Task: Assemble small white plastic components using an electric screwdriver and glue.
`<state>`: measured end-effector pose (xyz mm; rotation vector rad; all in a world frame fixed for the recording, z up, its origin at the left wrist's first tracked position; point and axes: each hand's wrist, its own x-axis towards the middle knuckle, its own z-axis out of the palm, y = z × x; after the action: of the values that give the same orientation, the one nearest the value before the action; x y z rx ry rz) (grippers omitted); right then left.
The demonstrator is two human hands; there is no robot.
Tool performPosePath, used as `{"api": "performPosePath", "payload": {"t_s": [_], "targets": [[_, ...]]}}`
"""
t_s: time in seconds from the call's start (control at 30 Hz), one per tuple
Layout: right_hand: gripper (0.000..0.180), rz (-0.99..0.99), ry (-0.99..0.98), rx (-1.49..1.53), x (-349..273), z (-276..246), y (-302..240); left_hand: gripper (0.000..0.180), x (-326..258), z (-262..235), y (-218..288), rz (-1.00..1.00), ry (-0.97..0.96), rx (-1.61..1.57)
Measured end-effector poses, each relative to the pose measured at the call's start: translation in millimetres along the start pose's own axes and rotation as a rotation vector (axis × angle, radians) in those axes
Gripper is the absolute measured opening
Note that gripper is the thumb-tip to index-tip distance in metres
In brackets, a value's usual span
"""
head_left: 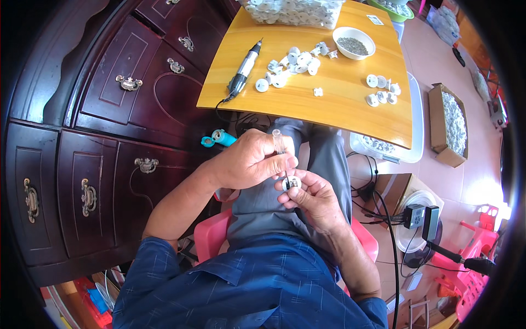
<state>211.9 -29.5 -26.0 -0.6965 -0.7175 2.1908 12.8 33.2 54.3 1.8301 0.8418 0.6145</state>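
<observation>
Above my lap, my left hand (253, 159) is closed round a small screwdriver (278, 141) with a clear handle, its thin shaft pointing down. My right hand (318, 202) pinches a small round white plastic part (295, 181) that shows dark and metal bits inside. The screwdriver's tip reaches this part; whether it sits in a screw is too small to tell. Beyond my hands, on the wooden table (334, 118), lies a loose pile of similar white parts (296, 63). A smaller group of them (382, 90) sits at the table's right.
A corded electric screwdriver (245, 68) lies at the table's left. A white bowl of small screws (354, 44) and a clear tub of white parts (296, 13) stand farther back. Dark wooden drawers (104, 164) flank my left. A cardboard box (438, 123) and cables (392, 236) are at right.
</observation>
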Motion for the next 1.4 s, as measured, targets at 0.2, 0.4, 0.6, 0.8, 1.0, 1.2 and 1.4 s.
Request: {"api": "performPosePath", "payload": {"t_s": [0.2, 0.4, 0.6, 0.8, 1.0, 1.2, 1.4], "targets": [[0.030, 0.041, 0.004, -0.021, -2, 1, 0, 0.031, 6, 1, -12, -0.297, -0.026, -0.282], [0.030, -0.010, -0.001, 0.005, -1, -2, 0, 0.033, 6, 3, -17, -0.407, -0.013, -0.410], [0.032, -0.002, 0.038, 0.039, 1, -3, -1, 0.033, 1, 0, -5, -0.277, 0.111, -0.340], [0.034, -0.033, 0.044, 0.042, 1, 0, -5, 0.025, -1, 4, 10, -0.048, 0.106, 0.042], [0.034, -0.044, 0.047, 0.051, 2, -5, 0, 0.023, 3, 8, 12, 0.046, 0.104, 0.079], [0.034, -0.046, 0.048, 0.045, 1, -3, 3, 0.026, 4, 1, 0, -0.042, 0.012, 0.017], [0.033, -0.018, 0.030, 0.040, 1, -5, 6, 0.029, 3, 2, -11, -0.217, -0.006, -0.181]]}}
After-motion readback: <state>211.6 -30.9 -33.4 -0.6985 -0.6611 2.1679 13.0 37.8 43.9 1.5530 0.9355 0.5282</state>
